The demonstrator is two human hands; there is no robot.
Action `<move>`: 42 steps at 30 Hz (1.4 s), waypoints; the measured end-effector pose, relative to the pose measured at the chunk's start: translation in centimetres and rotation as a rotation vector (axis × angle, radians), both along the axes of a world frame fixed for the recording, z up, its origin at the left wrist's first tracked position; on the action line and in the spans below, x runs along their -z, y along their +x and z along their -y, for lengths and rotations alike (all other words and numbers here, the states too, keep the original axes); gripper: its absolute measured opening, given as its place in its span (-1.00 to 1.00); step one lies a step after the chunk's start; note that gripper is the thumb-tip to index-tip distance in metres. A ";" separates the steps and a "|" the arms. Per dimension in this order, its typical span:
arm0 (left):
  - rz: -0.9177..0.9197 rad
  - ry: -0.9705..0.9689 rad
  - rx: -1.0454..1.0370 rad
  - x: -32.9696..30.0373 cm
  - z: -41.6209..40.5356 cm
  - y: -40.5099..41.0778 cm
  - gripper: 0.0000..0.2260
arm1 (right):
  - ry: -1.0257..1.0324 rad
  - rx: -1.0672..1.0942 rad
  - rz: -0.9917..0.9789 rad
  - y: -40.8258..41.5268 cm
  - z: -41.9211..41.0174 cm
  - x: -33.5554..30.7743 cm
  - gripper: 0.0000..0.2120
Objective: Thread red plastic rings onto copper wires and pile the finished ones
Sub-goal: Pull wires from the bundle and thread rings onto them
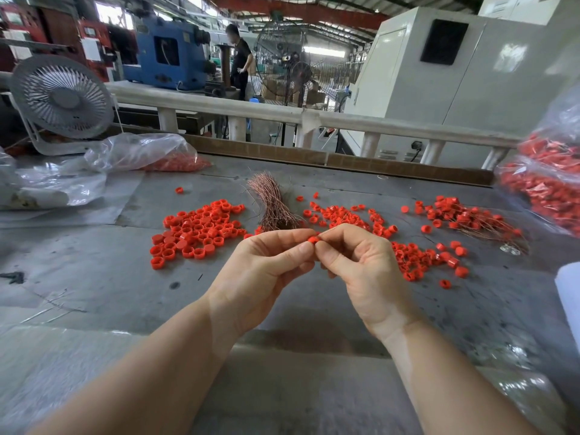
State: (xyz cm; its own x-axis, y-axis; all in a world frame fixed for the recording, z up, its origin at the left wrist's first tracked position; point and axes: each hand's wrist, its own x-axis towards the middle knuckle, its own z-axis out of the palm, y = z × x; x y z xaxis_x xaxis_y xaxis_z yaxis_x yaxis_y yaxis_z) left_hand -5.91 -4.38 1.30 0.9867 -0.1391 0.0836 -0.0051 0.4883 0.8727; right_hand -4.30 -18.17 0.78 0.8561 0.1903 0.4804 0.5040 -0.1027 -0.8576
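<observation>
A factory floor, set up for bulk hand assembly. Far beyond the grip stand a blue machine [171, 54], grey machine cabinets [464, 73] and a tall pedestal fan [282, 61], under a steel-truss roof with red beams [295, 9]. A worker in black [240, 61] stands among them. The worn grey surface [125, 293] carries loose red rings [196, 230] by the hundred, with bagged ones [549, 186] to the right.
</observation>
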 end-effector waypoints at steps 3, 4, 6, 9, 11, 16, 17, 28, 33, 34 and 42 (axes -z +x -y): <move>0.013 0.056 -0.024 0.1 -0.1 0.0 -0.88 | -0.009 -0.001 -0.003 0.0 0.0 0.1 -0.91; 0.017 0.072 -0.030 0.1 -0.2 0.0 -0.89 | -0.014 -0.004 -0.004 0.0 0.0 0.1 -0.90; 0.023 0.091 -0.039 0.1 -0.2 0.0 -0.89 | -0.029 -0.007 -0.007 0.0 0.0 0.1 -0.90; 0.025 0.084 -0.058 0.3 -0.1 0.1 -0.89 | -0.035 0.013 -0.025 0.1 0.0 0.1 -0.90; 0.022 0.064 -0.064 0.4 0.2 0.2 -0.84 | -0.028 0.023 -0.034 0.1 0.0 0.1 -0.89; 0.030 0.064 -0.051 0.6 0.3 0.2 -0.84 | -0.023 0.025 -0.034 0.0 0.2 0.0 -0.89; 0.035 0.075 -0.061 0.6 0.3 0.2 -0.86 | -0.032 0.025 -0.030 0.0 0.2 0.0 -0.89; -0.050 -0.001 -0.095 0.5 0.2 0.5 -0.85 | -0.086 0.166 0.045 -0.2 -0.2 -0.1 -0.82; -0.049 -0.037 -0.123 0.4 0.5 0.7 -0.81 | -0.123 0.192 0.031 -0.2 -0.2 0.0 -0.83; -0.049 -0.025 -0.133 0.4 0.5 0.7 -0.80 | -0.143 0.193 0.036 -0.2 -0.2 0.0 -0.83; -0.055 0.141 -0.194 0.4 0.6 0.6 -0.79 | -0.212 0.193 0.164 -0.4 -0.4 0.1 -0.86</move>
State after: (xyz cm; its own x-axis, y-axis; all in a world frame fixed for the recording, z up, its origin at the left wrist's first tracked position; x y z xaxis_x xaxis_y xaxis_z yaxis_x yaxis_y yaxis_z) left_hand -5.36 -4.98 0.86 0.9987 0.0465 0.0222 -0.0373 0.3566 0.9335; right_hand -4.67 -17.81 0.63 0.8009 0.1427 0.5816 0.5872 -0.3778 -0.7159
